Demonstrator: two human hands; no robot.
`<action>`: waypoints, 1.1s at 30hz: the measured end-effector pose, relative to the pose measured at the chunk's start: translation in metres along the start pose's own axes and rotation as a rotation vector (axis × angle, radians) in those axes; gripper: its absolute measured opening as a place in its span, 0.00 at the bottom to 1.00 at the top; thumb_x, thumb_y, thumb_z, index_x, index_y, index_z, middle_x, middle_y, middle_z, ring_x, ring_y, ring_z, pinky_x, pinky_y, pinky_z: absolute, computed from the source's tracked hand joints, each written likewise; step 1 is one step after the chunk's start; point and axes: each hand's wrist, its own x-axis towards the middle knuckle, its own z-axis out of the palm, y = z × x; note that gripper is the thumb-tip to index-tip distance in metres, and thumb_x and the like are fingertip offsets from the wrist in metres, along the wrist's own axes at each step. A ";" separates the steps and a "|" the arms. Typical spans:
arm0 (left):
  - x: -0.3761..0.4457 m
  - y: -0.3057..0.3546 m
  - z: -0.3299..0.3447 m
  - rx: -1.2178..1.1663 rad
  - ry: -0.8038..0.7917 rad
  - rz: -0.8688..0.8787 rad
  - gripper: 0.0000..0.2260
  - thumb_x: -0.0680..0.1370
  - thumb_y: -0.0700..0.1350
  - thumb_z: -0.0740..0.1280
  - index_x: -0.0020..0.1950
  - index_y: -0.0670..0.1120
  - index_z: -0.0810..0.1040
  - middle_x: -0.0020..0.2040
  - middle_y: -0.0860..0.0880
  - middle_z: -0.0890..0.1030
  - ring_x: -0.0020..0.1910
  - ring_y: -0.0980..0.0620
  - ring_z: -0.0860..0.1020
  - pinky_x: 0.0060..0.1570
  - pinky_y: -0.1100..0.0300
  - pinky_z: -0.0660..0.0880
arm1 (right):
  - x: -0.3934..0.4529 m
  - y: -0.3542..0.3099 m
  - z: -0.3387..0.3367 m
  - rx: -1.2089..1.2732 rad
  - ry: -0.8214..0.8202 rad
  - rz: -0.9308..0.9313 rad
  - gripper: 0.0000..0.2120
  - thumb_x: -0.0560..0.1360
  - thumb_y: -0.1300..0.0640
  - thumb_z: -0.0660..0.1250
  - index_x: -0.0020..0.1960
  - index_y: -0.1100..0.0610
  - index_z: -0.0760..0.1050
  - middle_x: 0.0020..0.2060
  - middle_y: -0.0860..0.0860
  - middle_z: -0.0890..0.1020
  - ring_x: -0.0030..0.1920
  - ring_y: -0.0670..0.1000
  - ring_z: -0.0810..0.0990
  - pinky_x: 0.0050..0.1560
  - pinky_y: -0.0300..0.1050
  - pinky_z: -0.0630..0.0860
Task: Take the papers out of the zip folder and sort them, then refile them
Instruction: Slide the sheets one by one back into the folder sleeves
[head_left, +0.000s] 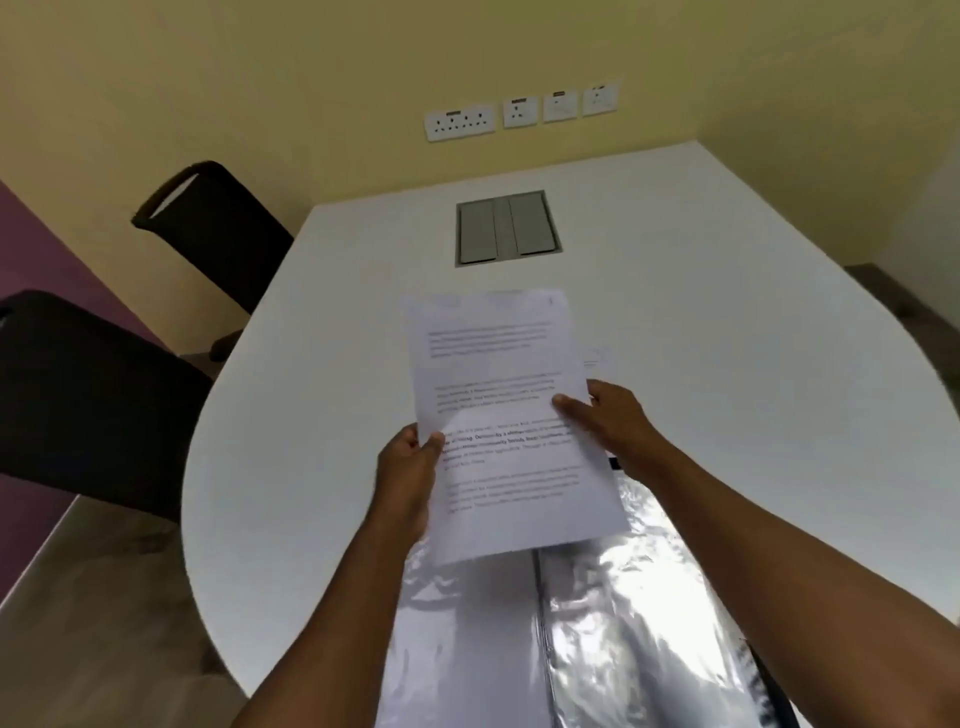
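Note:
A stack of white printed papers (498, 395) is held up above the white table (727, 364). My left hand (405, 483) grips the stack's left edge, thumb on top. My right hand (608, 421) pinches the right edge, thumb lying across the printed text. Below the papers lies the clear, shiny zip folder (623, 634) with a dark zip edge, flat at the table's near side. Its upper end is hidden behind the papers. I cannot tell how many sheets the stack holds.
A grey cable hatch (508, 227) is set into the table at the far middle. Two black chairs (218, 228) (88, 395) stand at the left. Wall sockets (460, 124) sit on the yellow wall behind. A faint white sheet (597, 358) lies right of the stack.

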 end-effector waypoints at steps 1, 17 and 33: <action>-0.006 -0.007 0.011 -0.005 -0.019 -0.019 0.10 0.80 0.40 0.64 0.61 0.46 0.78 0.52 0.48 0.84 0.50 0.46 0.83 0.52 0.49 0.80 | -0.009 0.007 -0.011 0.008 0.007 0.007 0.12 0.74 0.49 0.73 0.53 0.55 0.81 0.47 0.48 0.84 0.42 0.46 0.84 0.36 0.36 0.78; -0.042 -0.070 0.118 0.259 -0.116 -0.120 0.08 0.78 0.38 0.64 0.55 0.46 0.78 0.50 0.47 0.83 0.46 0.49 0.82 0.49 0.54 0.80 | -0.052 0.077 -0.127 -0.013 0.302 0.146 0.10 0.75 0.56 0.71 0.55 0.58 0.81 0.46 0.52 0.83 0.44 0.51 0.82 0.46 0.44 0.78; 0.022 -0.115 0.143 1.252 -0.427 0.128 0.23 0.77 0.51 0.63 0.72 0.49 0.67 0.72 0.49 0.69 0.70 0.48 0.68 0.68 0.54 0.66 | 0.007 0.104 -0.164 0.272 0.557 0.306 0.13 0.76 0.58 0.71 0.59 0.59 0.79 0.49 0.53 0.82 0.42 0.50 0.80 0.49 0.45 0.75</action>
